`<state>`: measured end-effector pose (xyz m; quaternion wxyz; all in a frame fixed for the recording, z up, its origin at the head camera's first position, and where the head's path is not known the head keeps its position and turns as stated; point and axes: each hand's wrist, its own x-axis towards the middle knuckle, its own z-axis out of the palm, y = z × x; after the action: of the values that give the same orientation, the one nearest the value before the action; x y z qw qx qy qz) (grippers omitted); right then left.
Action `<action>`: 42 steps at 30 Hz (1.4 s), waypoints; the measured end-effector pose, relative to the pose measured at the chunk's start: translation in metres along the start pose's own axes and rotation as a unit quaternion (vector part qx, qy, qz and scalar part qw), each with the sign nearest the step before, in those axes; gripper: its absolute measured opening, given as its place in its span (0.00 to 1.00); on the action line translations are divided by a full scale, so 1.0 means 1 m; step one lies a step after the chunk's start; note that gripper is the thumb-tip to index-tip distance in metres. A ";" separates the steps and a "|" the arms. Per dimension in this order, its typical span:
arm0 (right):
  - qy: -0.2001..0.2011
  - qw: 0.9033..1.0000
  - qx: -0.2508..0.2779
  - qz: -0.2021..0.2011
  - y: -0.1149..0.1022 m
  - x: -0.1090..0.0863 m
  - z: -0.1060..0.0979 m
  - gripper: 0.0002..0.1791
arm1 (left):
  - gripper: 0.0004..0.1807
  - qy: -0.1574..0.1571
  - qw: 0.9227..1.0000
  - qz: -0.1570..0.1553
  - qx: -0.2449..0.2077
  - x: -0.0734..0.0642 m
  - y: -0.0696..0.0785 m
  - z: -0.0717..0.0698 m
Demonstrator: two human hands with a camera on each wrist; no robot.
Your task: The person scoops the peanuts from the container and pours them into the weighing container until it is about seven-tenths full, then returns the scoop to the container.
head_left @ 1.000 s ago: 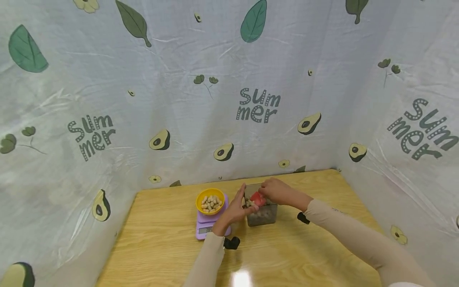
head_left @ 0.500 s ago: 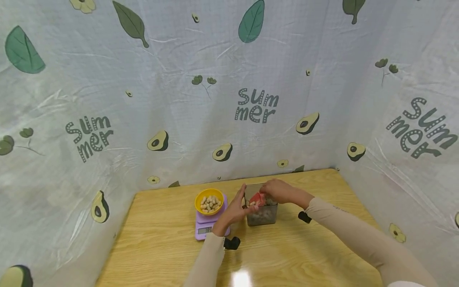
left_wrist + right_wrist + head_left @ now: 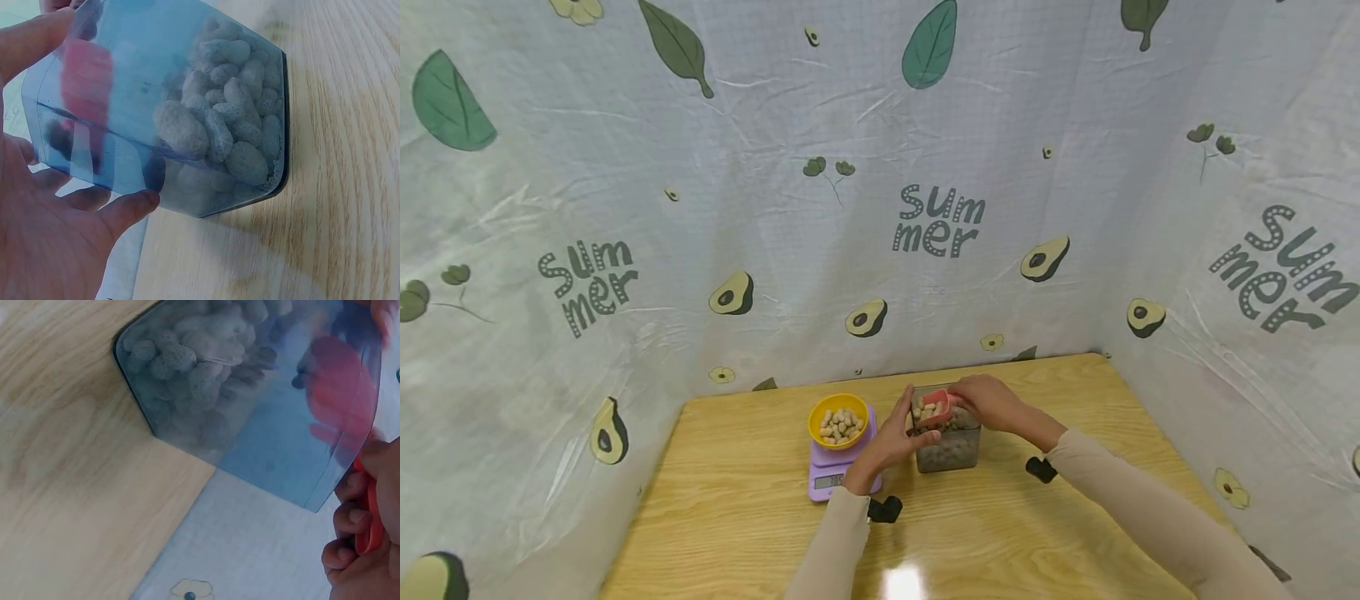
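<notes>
My left hand holds the left side of a clear grey plastic container, thumb and fingers spread around its wall. Whole peanuts in their shells fill the container's lower part, as the left wrist view shows. Over the container's opening, my right hand grips a red scoop loaded with several peanuts. Its fingers curl round the scoop's handle in the right wrist view. The scoop's bowl shows through the clear wall, near the rim.
Left of the container, a yellow bowl of peanuts stands on a purple kitchen scale with a lit display. The wooden table meets a printed cloth backdrop behind and at both sides.
The red scoop has risen from among the peanuts to the container's opening and now lies more level with peanuts in it. My left hand stays on the container.
</notes>
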<state>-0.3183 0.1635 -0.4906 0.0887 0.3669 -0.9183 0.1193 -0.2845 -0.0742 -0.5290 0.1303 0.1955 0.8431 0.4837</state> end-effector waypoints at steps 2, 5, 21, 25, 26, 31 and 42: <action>0.018 1.000 0.002 0.010 0.002 -0.002 0.001 0.13 | 0.60 0.000 1.000 -0.001 -0.001 0.000 0.000 0.000; 0.039 0.999 0.008 0.023 0.005 -0.005 0.003 0.14 | 0.60 -0.002 1.000 0.001 0.005 0.001 0.000 0.000; 0.110 0.992 0.061 0.021 0.013 -0.019 0.014 0.14 | 0.60 -0.005 1.000 -0.003 -0.002 0.000 0.004 0.001; 0.117 0.990 0.072 0.030 0.015 -0.021 0.016 0.14 | 0.60 -0.002 1.000 -0.005 0.000 0.000 0.003 0.002; 0.117 0.990 0.075 0.035 0.016 -0.022 0.017 0.14 | 0.60 -0.001 1.000 -0.005 0.003 0.000 0.003 0.002; 0.117 0.987 0.097 0.059 0.017 -0.027 0.019 0.15 | 0.60 0.000 1.000 -0.006 0.015 0.000 0.004 0.000; 0.115 0.985 0.109 0.069 0.009 -0.025 0.022 0.16 | 0.61 -0.005 1.000 -0.004 0.027 -0.001 0.004 -0.001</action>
<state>-0.3080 0.1802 -0.5192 0.1453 0.2943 -0.9064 0.2659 -0.2828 -0.0734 -0.5247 0.1313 0.1983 0.8560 0.4590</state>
